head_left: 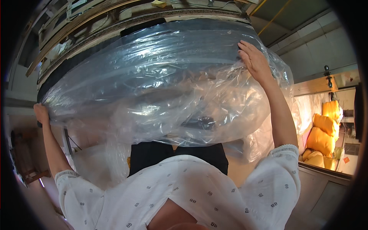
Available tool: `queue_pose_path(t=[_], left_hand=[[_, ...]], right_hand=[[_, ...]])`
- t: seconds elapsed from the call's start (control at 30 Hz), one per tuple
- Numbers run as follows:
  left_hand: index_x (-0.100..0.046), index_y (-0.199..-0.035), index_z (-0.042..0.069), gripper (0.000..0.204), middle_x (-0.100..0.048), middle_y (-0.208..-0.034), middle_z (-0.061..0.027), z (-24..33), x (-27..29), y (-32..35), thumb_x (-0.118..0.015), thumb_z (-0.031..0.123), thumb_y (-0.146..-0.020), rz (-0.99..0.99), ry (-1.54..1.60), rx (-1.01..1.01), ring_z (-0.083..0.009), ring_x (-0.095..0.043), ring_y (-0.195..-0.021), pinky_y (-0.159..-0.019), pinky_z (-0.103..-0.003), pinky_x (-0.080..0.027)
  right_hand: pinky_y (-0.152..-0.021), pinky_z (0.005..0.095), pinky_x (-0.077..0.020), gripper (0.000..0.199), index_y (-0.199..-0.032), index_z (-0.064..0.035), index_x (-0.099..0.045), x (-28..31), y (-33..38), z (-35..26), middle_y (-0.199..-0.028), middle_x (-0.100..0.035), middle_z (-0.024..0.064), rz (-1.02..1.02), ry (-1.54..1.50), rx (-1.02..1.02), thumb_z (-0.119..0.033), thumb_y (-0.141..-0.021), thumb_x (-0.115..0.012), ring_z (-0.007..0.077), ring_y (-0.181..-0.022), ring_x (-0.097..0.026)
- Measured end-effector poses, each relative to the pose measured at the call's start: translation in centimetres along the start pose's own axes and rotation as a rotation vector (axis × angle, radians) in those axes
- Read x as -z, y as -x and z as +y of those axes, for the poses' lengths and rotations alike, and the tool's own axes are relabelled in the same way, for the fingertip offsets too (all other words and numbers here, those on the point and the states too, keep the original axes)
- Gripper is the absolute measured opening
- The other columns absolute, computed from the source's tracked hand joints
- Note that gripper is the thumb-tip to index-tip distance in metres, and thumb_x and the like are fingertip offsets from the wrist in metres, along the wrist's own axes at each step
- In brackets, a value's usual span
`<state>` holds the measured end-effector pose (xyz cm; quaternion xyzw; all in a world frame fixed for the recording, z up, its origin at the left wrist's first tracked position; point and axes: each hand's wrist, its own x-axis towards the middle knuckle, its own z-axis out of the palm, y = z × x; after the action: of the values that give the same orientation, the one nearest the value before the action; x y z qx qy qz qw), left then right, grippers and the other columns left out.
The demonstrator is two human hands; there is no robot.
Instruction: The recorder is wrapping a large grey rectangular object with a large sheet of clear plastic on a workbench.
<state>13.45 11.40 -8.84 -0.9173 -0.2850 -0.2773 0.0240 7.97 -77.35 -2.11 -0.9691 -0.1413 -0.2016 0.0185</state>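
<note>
A large sheet of clear plastic film (153,76) spreads across the dark work surface before me, wrinkled and shiny. At the far left end, my left hand (41,113) is closed on the film's edge, which bunches into folds there. My right hand (253,63) lies on the film near the right end, its fingers stretched out and pressing on the sheet. Loose folds of the film hang over the near side, down to my black trousers (151,155). What lies under the film shows only as dark shapes.
Wooden planks and rails (73,42) run along the far side of the surface. A small yellow object (159,4) rests there. At the right, beyond an opening, several yellow bundles (324,130) are piled up. A wooden bar (314,84) with a dark fitting stands above them.
</note>
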Motion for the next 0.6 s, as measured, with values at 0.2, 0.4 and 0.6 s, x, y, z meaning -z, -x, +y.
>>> queue_pose_path(t=[0.2, 0.4, 0.6], left_hand=[[-0.052, -0.103, 0.000, 0.031, -0.057, -0.106, -0.0228, -4.6, -1.4, -1.8, -0.046, 0.027, -0.090, -0.015, -0.047, -0.067, -0.0410, -0.052, -0.100, -0.081, -0.045, -0.041], [-0.053, -0.103, 0.000, 0.032, -0.057, -0.107, -0.0216, -3.9, -0.9, -2.0, -0.046, 0.028, -0.090, -0.024, -0.030, -0.038, -0.0397, -0.052, -0.101, -0.083, -0.043, -0.041], [-0.059, -0.098, -0.002, 0.034, -0.062, -0.094, -0.0189, -10.4, -2.3, -3.8, -0.052, 0.030, -0.088, 0.093, 0.340, 0.021, -0.0311, -0.058, -0.090, -0.081, -0.038, -0.043]], right_hand=[[-0.072, 0.0395, -0.0407, 0.032, -0.091, -0.0075, -0.061, 0.2, -3.8, -0.7, -0.099, -0.056, 0.0054, 0.083, 0.233, -0.141, -0.036, -0.078, -0.063, 0.0267, -0.091, -0.051], [-0.065, 0.0331, -0.0401, 0.027, -0.091, -0.0071, -0.062, -1.3, -6.4, 3.1, -0.084, -0.056, 0.0029, 0.240, 0.139, 0.047, -0.030, -0.077, -0.067, 0.0178, -0.077, -0.052], [-0.057, 0.0185, -0.0379, 0.019, -0.091, -0.0026, -0.063, -7.2, -9.8, 2.9, -0.070, -0.055, -0.0058, 0.024, -0.696, -0.288, -0.021, -0.086, -0.060, 0.0028, -0.062, -0.047]])
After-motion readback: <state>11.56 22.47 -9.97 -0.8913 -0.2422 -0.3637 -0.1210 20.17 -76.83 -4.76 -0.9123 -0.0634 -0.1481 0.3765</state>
